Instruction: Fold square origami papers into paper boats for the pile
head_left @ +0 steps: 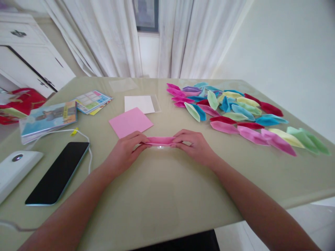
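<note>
Head: left hand [130, 148], right hand [194, 144] pinch paper [160, 140]; open tabletop [162, 188] to near edge [180, 235].

A black-screened phone [59, 172] lies face up on the tabletop [157, 195]. Just left of the phone is a white device [19, 172] with a dark oval on top. A white cable [90, 157] bends around the phone's far end and down its right side, with a yellow tag [74, 132] on it. Beyond the phone lies a blue-covered book [52, 118], then some printed cards [92, 101] farther off. Past the phone to the far left are a red bag [23, 99] and a white cabinet [31, 59]. Pale curtains [99, 38] hang well behind the phone.
</note>
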Available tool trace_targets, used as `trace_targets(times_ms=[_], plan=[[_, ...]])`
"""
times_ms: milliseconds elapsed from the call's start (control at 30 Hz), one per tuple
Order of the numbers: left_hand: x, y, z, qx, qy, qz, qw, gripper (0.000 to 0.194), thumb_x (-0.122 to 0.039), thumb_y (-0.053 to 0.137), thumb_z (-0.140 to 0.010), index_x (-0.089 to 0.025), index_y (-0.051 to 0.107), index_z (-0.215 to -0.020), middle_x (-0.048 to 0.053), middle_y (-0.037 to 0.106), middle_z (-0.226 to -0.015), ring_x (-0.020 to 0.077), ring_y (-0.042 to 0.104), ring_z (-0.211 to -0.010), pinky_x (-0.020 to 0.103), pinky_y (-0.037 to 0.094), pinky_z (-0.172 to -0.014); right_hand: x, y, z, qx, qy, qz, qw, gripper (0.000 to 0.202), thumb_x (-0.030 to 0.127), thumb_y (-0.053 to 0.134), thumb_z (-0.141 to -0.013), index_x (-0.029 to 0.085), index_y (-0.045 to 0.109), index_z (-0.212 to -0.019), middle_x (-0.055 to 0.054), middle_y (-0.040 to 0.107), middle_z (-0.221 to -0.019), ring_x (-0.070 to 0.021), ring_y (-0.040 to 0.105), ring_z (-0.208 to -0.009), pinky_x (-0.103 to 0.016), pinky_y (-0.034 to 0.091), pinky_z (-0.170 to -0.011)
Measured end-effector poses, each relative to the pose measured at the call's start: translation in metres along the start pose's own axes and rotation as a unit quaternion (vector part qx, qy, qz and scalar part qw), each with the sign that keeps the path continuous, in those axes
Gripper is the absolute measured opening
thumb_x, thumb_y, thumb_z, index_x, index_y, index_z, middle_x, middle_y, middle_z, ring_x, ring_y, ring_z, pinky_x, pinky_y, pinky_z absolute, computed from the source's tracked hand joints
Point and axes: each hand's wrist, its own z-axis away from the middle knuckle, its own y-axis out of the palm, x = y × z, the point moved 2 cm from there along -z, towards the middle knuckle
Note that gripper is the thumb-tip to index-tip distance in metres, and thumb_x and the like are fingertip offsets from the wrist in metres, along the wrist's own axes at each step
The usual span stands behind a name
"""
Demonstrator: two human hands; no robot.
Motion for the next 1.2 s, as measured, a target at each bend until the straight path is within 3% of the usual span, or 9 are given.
trace_targets(times_ms=[233, 367, 533, 700, 867, 1000, 1200], plan=[[0.003, -0.001, -0.001, 0.017, -0.124, 0.119, 0.985, 0.025, -0.045, 0.077, -0.090, -0.020, 0.076, -0.090, 0.002, 0.078, -0.080, 0.0178, 0.070, -0.071, 0.027, 0.055, -0.066, -0.004, -0.004, -0.004, 0.033, 0.073, -0.140, 0.987, 0.021, 0.038, 0.076, -0.097, 0.018, 0.083, -0.091, -0.006, 0.078, -0.095, -0.0168, 0.071, -0.082, -0.028, 0.054, -0.072], [0.001, -0.003, -0.001, 0.042, -0.153, 0.205, 0.966, 0.025, -0.041, 0.083, -0.083, -0.018, 0.074, -0.077, 0.001, 0.074, -0.071, 0.0152, 0.065, -0.064, 0.024, 0.050, -0.058, -0.004, -0.006, -0.004, 0.030, 0.128, -0.230, 0.964, 0.028, 0.045, 0.085, -0.087, 0.017, 0.083, -0.088, -0.005, 0.078, -0.084, -0.0172, 0.070, -0.076, -0.028, 0.055, -0.069], [-0.002, -0.005, -0.002, 0.069, -0.202, 0.330, 0.920, 0.019, -0.033, 0.088, -0.078, -0.018, 0.078, -0.082, 0.001, 0.076, -0.070, 0.0143, 0.068, -0.062, 0.022, 0.051, -0.057, -0.003, -0.009, -0.004, 0.041, 0.147, -0.310, 0.938, 0.025, 0.040, 0.091, -0.081, 0.017, 0.083, -0.083, -0.004, 0.078, -0.079, -0.0153, 0.069, -0.072, -0.027, 0.055, -0.068], [-0.003, -0.009, 0.000, 0.091, -0.215, 0.425, 0.875, 0.032, -0.043, 0.093, -0.077, -0.017, 0.074, -0.069, 0.004, 0.077, -0.063, 0.0152, 0.071, -0.057, 0.023, 0.055, -0.057, -0.005, -0.006, -0.002, 0.058, 0.157, -0.408, 0.897, 0.015, 0.030, 0.091, -0.082, 0.017, 0.083, -0.082, -0.001, 0.077, -0.074, -0.0112, 0.066, -0.065, -0.022, 0.053, -0.063], [-0.005, -0.006, 0.005, 0.079, -0.239, 0.524, 0.813, 0.049, -0.057, 0.097, -0.066, -0.016, 0.070, -0.067, 0.004, 0.074, -0.057, 0.0138, 0.065, -0.045, 0.022, 0.052, -0.045, -0.003, 0.000, -0.001, 0.039, 0.135, -0.487, 0.862, 0.020, 0.033, 0.094, -0.079, 0.017, 0.082, -0.078, -0.003, 0.077, -0.070, -0.0089, 0.063, -0.056, -0.019, 0.052, -0.054], [-0.007, 0.001, 0.007, 0.070, -0.244, 0.544, 0.800, 0.052, -0.060, 0.094, -0.070, -0.017, 0.067, -0.068, 0.004, 0.075, -0.060, 0.0132, 0.064, -0.041, 0.021, 0.050, -0.041, -0.001, 0.001, -0.001, 0.014, 0.151, -0.513, 0.845, 0.027, 0.037, 0.097, -0.074, 0.016, 0.080, -0.073, -0.003, 0.076, -0.065, -0.0090, 0.063, -0.050, -0.017, 0.052, -0.046], [-0.008, 0.007, 0.008, 0.063, -0.239, 0.558, 0.792, 0.055, -0.061, 0.096, -0.066, -0.016, 0.064, -0.063, 0.003, 0.071, -0.052, 0.0135, 0.063, -0.038, 0.019, 0.047, -0.037, 0.001, 0.005, 0.001, 0.000, 0.188, -0.494, 0.849, 0.031, 0.040, 0.095, -0.075, 0.015, 0.076, -0.069, 0.000, 0.071, -0.054, -0.0075, 0.056, -0.036, -0.014, 0.045, -0.035]])
